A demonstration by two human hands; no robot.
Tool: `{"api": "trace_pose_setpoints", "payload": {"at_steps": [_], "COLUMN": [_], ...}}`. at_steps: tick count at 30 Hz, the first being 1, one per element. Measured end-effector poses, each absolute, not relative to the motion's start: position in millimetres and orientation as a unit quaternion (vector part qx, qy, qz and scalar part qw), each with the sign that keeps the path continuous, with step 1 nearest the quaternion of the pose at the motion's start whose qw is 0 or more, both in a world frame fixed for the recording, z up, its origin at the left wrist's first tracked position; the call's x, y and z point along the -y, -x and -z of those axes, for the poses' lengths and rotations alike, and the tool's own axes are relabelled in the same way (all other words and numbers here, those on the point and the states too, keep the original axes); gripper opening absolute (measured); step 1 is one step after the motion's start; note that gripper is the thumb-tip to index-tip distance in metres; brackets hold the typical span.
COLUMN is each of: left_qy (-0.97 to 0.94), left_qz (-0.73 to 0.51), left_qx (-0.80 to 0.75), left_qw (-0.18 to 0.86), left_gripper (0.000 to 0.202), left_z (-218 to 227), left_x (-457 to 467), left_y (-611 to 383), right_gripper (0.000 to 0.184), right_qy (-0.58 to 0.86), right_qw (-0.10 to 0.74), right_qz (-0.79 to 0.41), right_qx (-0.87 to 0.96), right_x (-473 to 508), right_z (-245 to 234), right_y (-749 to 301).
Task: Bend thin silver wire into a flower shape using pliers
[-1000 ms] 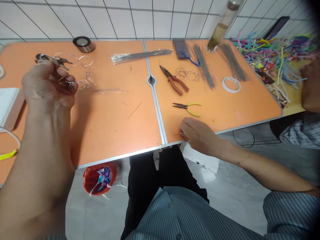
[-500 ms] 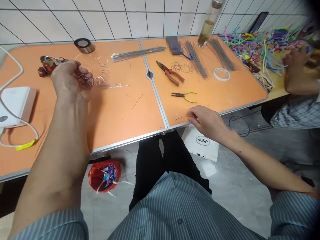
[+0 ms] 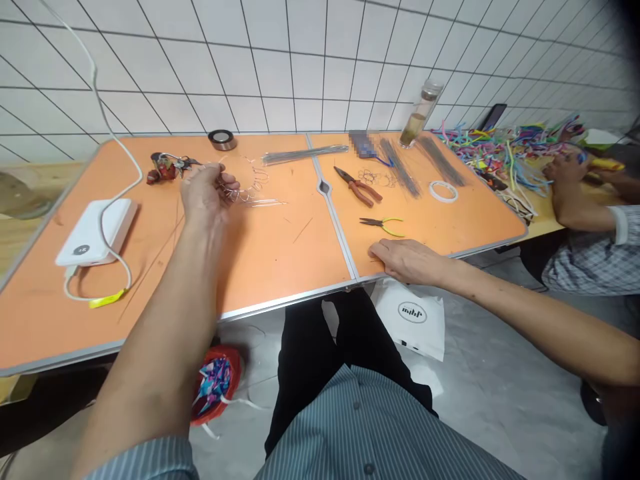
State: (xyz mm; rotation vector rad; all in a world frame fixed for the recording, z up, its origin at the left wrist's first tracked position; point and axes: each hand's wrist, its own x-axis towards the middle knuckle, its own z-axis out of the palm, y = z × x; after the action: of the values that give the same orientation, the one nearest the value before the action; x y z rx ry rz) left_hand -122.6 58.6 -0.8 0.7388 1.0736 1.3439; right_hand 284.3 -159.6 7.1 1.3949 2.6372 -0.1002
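Note:
My left hand (image 3: 207, 190) is closed on a ring of thin copper-coloured wire bent into a row of loops (image 3: 257, 180), held over the left half of the orange table (image 3: 280, 247). Beyond its fingers lies a red and metal tool or clip-like object (image 3: 167, 167), whose kind I cannot make out. At the front edge, right of the table's seam, my right hand (image 3: 407, 260) rests low with its fingers together. Whatever its fingertips pinch is hidden. Yellow-handled pliers (image 3: 383, 223) lie just above it, with red-handled pliers (image 3: 357, 187) farther back.
Wire bundles (image 3: 305, 155) lie along the back, near a black tape roll (image 3: 222, 139) and white tape ring (image 3: 443, 191). A glass bottle (image 3: 420, 117) stands against the wall. At left is a cabled white power bank (image 3: 97, 233). A co-worker's hand (image 3: 567, 170) is among colourful strips (image 3: 500, 147).
The view has tilted up and shifted left. My left hand still holds the looped wire. A thin wire showing at my right fingertips earlier is now mostly covered by that hand.

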Motion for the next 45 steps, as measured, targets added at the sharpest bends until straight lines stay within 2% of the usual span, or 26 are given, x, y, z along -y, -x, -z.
{"api": "trace_pose_setpoints", "payload": {"at_steps": [3,6,10,14,17,20,24,26,28,32,34,37,43,45], "left_qy": [-0.321,-0.329,-0.311,-0.306,-0.313,-0.325,-0.336,-0.336,-0.338,-0.34,-0.341,-0.346,-0.365,-0.363], "left_qz": [-0.627,-0.633,-0.622,-0.597,-0.583,-0.569,-0.56,-0.559,-0.557,-0.547,-0.538,-0.526,-0.506,-0.503], "left_qx": [-0.461,-0.458,-0.434,-0.427,-0.413,-0.39,-0.383,-0.385,-0.386,-0.379,-0.378,-0.377,-0.404,-0.402], "left_qw": [0.54,0.53,0.573,0.606,0.626,0.647,0.653,0.653,0.653,0.664,0.672,0.679,0.669,0.674], "left_gripper": [0.025,0.025,0.028,0.02,0.015,0.011,0.013,0.015,0.015,0.013,0.016,0.02,0.016,0.023], "left_z": [2,1,0,-1,-2,-4,-5,-6,-6,-3,0,5,5,4], "left_x": [-53,-47,-46,-47,-43,-39,-36,-35,-34,-35,-37,-40,-41,-40], "left_y": [115,106,99,94,91,88,85,84,84,84,83,84,84,83], "right_gripper": [0.04,0.034,0.024,0.035,0.025,0.015,0.028,0.041,0.052,0.063,0.062,0.056,0.05,0.048], "right_qy": [-0.5,-0.55,-0.6,-0.626,-0.658,-0.692,-0.693,-0.643,-0.591,-0.504,-0.472,-0.456,-0.468,-0.478], "right_qw": [0.031,-0.016,-0.056,-0.059,-0.07,-0.13,-0.266,-0.368,-0.404,-0.414,-0.405,-0.421,-0.434,-0.45], "right_qz": [0.066,0.085,0.085,0.104,0.108,0.108,0.188,0.29,0.401,0.544,0.582,0.587,0.559,0.544], "right_qx": [-0.863,-0.83,-0.793,-0.77,-0.742,-0.701,-0.643,-0.606,-0.572,-0.528,-0.525,-0.52,-0.529,-0.523], "right_x": [163,185,234,267,268,239,156,103,51,-20,-34,-39,-35,-35], "right_z": [-9,-17,-12,8,-1,-35,-68,-67,-57,-31,-21,-9,4,4], "right_y": [-291,-294,-309,-335,-331,-298,-230,-199,-175,-147,-142,-138,-141,-141]}}
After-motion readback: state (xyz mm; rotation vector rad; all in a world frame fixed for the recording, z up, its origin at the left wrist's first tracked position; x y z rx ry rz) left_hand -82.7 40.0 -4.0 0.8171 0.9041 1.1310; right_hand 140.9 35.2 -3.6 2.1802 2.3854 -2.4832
